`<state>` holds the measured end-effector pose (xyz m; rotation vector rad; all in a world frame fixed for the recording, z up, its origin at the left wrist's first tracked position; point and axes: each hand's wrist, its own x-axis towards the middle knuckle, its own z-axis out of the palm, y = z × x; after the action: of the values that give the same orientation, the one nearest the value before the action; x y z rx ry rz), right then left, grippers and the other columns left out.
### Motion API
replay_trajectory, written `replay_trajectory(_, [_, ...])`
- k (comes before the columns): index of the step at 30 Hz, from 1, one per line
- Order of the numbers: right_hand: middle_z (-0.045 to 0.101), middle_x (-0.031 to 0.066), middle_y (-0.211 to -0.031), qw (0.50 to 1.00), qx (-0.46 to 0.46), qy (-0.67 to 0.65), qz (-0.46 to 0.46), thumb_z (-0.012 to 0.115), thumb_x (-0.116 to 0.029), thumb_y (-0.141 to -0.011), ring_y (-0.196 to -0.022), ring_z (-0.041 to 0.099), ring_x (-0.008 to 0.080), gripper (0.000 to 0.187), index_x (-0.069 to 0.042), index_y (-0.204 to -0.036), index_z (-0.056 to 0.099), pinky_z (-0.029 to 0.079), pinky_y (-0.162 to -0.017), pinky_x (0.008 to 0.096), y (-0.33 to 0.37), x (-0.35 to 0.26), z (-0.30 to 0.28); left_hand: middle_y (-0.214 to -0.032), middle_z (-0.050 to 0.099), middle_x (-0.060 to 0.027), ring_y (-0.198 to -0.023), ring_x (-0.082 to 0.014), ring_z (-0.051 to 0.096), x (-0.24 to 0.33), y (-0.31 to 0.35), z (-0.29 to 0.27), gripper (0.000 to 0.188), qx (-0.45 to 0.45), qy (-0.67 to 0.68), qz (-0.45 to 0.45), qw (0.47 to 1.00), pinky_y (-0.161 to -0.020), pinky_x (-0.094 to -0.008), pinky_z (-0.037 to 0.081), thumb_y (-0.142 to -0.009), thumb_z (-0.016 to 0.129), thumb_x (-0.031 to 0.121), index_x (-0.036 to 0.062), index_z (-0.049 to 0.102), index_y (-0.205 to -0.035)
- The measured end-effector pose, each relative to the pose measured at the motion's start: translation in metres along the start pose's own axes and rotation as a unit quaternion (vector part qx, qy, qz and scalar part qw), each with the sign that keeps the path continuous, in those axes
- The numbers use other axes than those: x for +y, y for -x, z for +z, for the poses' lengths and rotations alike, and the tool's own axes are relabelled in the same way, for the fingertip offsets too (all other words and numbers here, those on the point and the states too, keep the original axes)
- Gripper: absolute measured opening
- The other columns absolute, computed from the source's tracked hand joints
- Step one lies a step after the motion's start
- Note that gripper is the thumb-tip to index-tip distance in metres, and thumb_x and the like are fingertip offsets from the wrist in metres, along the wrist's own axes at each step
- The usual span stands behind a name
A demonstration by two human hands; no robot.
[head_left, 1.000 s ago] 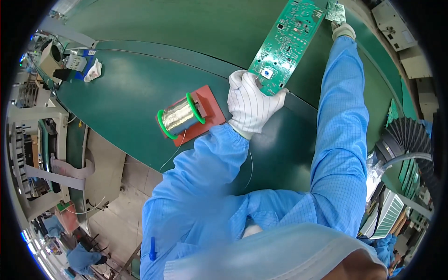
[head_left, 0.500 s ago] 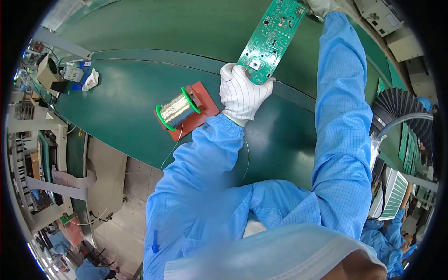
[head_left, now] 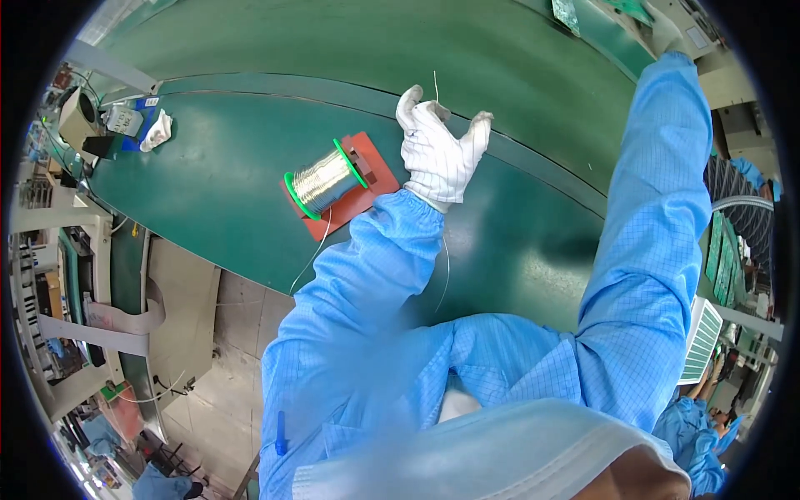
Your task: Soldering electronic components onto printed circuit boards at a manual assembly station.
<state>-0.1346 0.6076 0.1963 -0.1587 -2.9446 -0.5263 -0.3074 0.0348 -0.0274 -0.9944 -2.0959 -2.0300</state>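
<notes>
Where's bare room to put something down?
Green tabletop is bare between the crumpled white cloth and the green-rimmed wire spool, and between the white-gloved left hand and blue right sleeve. It's crowded between that hand and the red spool base.

And over at the left end of the worktop (head_left: pixel 217 192), there's a pale box (head_left: pixel 124 121) showing small dark marks on its face, like print, but they're too small to make out! Just to its right, a little white label (head_left: pixel 152 102) sits on a blue item (head_left: pixel 133 142), its marks blurred too. Now across to the far right: a whitish patch, perhaps a label (head_left: pixel 698 37), on the pale machine housing (head_left: pixel 682 18), and again, no readable text!
</notes>
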Motion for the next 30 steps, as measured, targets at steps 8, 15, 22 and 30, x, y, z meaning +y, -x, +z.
replay_trajectory(8, [0.056,0.0087,-0.134,0.796,-0.192,-0.022,0.573,0.058,-0.022,-0.088,-0.118,0.058,0.0281,0.037,-0.015,-0.124,0.063,0.048,-0.094,0.0445,-0.108,-0.183,0.171,-0.114,0.044,-0.0234,-0.092,-0.0334,0.056,-0.041,0.0,-0.034,0.052,0.029,-0.163,0.019,0.986,-0.072,-0.0403,0.049,-0.074,0.078,0.033,-0.0016,0.044,-0.095])
replay_trajectory(15, [0.05,0.0033,-0.14,0.764,0.427,0.336,0.347,0.056,-0.026,-0.091,-0.127,0.049,0.0237,0.04,-0.019,-0.13,0.057,0.042,-0.1,0.0433,-0.029,-0.031,0.282,-0.106,0.049,-0.0185,-0.079,-0.0319,0.059,-0.01,0.0,-0.017,0.045,-0.001,-0.087,0.068,0.994,-0.065,-0.039,0.05,-0.075,0.078,0.026,0.0007,0.045,-0.093])
replay_trajectory(22, [0.052,0.0013,-0.136,0.779,0.41,0.268,0.391,0.056,-0.03,-0.093,-0.125,0.05,0.0212,0.04,-0.019,-0.131,0.056,0.044,-0.098,0.0381,-0.053,-0.042,0.348,-0.103,0.05,-0.0181,-0.078,-0.0288,0.058,-0.023,-0.001,-0.013,0.045,-0.011,-0.14,0.078,0.987,-0.063,-0.0378,0.049,-0.074,0.079,0.022,0.0002,0.045,-0.094])
replay_trajectory(30, [0.061,0.0021,-0.125,0.797,-0.066,-0.009,0.6,0.057,-0.033,-0.094,-0.115,0.058,0.0203,0.038,-0.015,-0.128,0.057,0.051,-0.089,0.0303,-0.117,-0.221,0.165,-0.107,0.052,-0.0204,-0.084,-0.0303,0.06,-0.018,0.0,-0.026,0.041,-0.011,-0.12,0.012,0.993,-0.066,-0.0376,0.05,-0.073,0.079,0.02,0.0018,0.047,-0.092])
